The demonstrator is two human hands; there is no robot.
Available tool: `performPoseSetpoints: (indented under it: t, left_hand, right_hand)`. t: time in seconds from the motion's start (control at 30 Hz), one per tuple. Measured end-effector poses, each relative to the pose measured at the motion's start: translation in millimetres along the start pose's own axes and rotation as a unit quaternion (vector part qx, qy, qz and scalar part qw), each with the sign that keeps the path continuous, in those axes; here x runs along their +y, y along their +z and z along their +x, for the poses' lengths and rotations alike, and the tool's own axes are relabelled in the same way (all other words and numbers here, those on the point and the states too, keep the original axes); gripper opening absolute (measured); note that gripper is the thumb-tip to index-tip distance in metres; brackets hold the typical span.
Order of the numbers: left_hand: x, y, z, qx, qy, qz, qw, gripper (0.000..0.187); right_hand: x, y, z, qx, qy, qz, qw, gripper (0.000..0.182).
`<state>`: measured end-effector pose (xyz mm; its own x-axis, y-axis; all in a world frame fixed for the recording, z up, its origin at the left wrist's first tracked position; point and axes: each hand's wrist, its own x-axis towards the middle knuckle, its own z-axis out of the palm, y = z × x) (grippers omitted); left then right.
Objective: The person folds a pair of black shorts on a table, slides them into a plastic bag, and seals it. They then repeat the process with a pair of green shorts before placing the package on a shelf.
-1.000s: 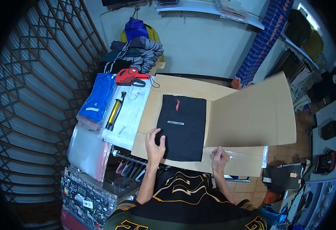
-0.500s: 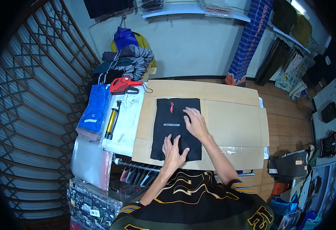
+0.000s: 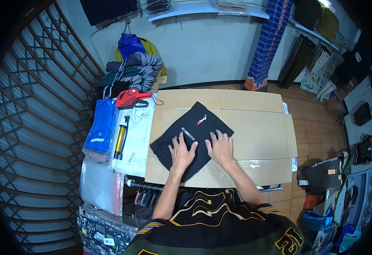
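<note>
A folded black garment (image 3: pixel 175 142) lies turned at an angle on the cardboard sheet (image 3: pixel 258 134). It bears a small red-and-white mark (image 3: pixel 202 119) and a grey strip (image 3: pixel 188 133). My left hand (image 3: pixel 181 154) rests on its lower middle, fingers spread, just below the strip. At its right corner, my right hand (image 3: pixel 220 148) lies with fingers apart, touching the cloth near its edge. Neither hand grips anything.
Left of the cardboard are a red handheld label gun (image 3: pixel 130 98), a yellow hand pump (image 3: pixel 120 141) and blue bagged clothing (image 3: pixel 102 127). Clear plastic bags (image 3: pixel 101 187) lie lower left. A metal rail (image 3: pixel 152 185) runs below the table's front edge.
The black garment has turned clockwise from upright to diagonal. My right hand has moved down toward me, and my left hand has shifted slightly left and up.
</note>
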<state>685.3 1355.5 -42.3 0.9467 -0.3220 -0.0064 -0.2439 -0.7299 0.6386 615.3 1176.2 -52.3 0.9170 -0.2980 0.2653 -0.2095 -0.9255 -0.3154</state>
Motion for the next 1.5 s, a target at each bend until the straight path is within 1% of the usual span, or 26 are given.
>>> performPoseSetpoints:
  t: [0.07, 0.13, 0.23, 0.33, 0.43, 0.53, 0.63, 0.73, 0.77, 0.83, 0.87, 0.93, 0.97, 1.0, 1.07, 1.1, 1.13, 1.2, 1.23, 1.27, 1.3, 1.33, 1.4, 1.47, 1.5]
  left_hand:
    - [2, 5, 20, 0.004, 0.014, 0.031, 0.999, 0.090]
    - [4, 13, 36, -0.001, 0.034, 0.083, 0.996, 0.090]
    - [4, 26, 47, -0.002, 0.095, 0.109, 0.989, 0.090]
    - [-3, 35, 53, 0.011, 0.122, 0.098, 0.988, 0.088]
    - [-4, 37, 54, 0.009, 0.122, 0.101, 0.987, 0.089]
    - [-2, 37, 52, 0.017, 0.120, 0.100, 0.988, 0.089]
    - [-1, 36, 52, 0.013, 0.116, 0.106, 0.987, 0.089]
    - [-3, 37, 52, 0.035, 0.124, 0.089, 0.988, 0.089]
    - [-4, 38, 51, 0.064, 0.131, 0.082, 0.986, 0.085]
    - [-10, 36, 45, 0.086, 0.129, -0.010, 0.988, 0.081]
    - [-13, 34, 41, 0.099, 0.126, -0.055, 0.985, 0.079]
    - [-8, 13, 13, 0.144, 0.125, -0.099, 0.977, 0.063]
    - [-11, 2, -1, 0.165, 0.115, -0.145, 0.969, 0.058]
    - [-16, -8, -14, 0.187, 0.107, -0.190, 0.958, 0.053]
    - [-36, -30, -37, 0.257, 0.084, -0.161, 0.949, 0.043]
    - [-48, -41, -47, 0.286, 0.045, -0.150, 0.945, 0.039]
    - [-61, -54, -56, 0.301, -0.001, -0.172, 0.938, 0.038]
    - [-106, -72, -69, 0.369, -0.033, -0.081, 0.925, 0.037]
    - [-130, -81, -76, 0.397, -0.050, -0.047, 0.915, 0.036]
    - [-152, -90, -84, 0.422, -0.066, -0.013, 0.904, 0.036]
    - [-169, -103, -93, 0.433, -0.087, 0.000, 0.897, 0.036]
    - [-195, -108, -101, 0.446, -0.126, 0.008, 0.886, 0.036]
    - [-233, -122, -116, 0.482, -0.177, 0.050, 0.857, 0.034]
    - [-263, -131, -133, 0.494, -0.239, 0.093, 0.831, 0.036]
    - [-277, -133, -141, 0.498, -0.267, 0.112, 0.818, 0.036]
  right_hand:
    - [-2, -9, -21, -0.001, 0.009, 0.029, 1.000, 0.050]
    - [-1, -28, -36, -0.020, 0.025, 0.135, 0.990, 0.047]
    - [8, -61, -50, -0.046, 0.127, 0.260, 0.956, 0.045]
    - [43, -61, -72, 0.066, 0.186, 0.280, 0.939, 0.044]
    - [66, -78, -85, 0.132, 0.258, 0.269, 0.918, 0.044]
    - [83, -81, -92, 0.139, 0.296, 0.266, 0.907, 0.044]
    - [78, -81, -88, 0.115, 0.299, 0.287, 0.903, 0.044]
    - [61, -67, -77, 0.114, 0.257, 0.330, 0.901, 0.043]
    - [54, -63, -73, 0.100, 0.237, 0.327, 0.909, 0.043]
    - [34, -56, -62, 0.066, 0.193, 0.322, 0.925, 0.045]
    - [27, -53, -56, 0.062, 0.153, 0.297, 0.940, 0.046]
    - [10, -49, -43, 0.054, 0.069, 0.250, 0.964, 0.050]
    - [1, -53, -36, 0.022, 0.062, 0.260, 0.963, 0.054]
    - [-5, -51, -29, 0.023, 0.040, 0.258, 0.965, 0.054]
    - [-14, -45, -16, 0.022, -0.004, 0.255, 0.967, 0.055]
    - [-17, -42, -8, 0.020, -0.028, 0.245, 0.969, 0.057]
    - [-18, -33, 0, 0.019, -0.046, 0.245, 0.968, 0.059]
    - [-21, -18, 20, 0.032, -0.087, 0.190, 0.977, 0.063]
    - [-26, -14, 30, 0.002, -0.066, 0.184, 0.981, 0.066]
    - [-33, -11, 39, -0.017, -0.051, 0.149, 0.987, 0.068]
    - [-40, -8, 48, -0.029, -0.039, 0.127, 0.991, 0.070]
    - [-46, -3, 56, -0.038, -0.027, 0.103, 0.994, 0.073]
    - [-50, 17, 68, -0.048, -0.015, 0.054, 0.997, 0.076]
    - [-40, 51, 70, -0.103, -0.003, -0.008, 0.995, 0.080]
    - [-40, 55, 67, -0.098, -0.007, -0.021, 0.995, 0.080]
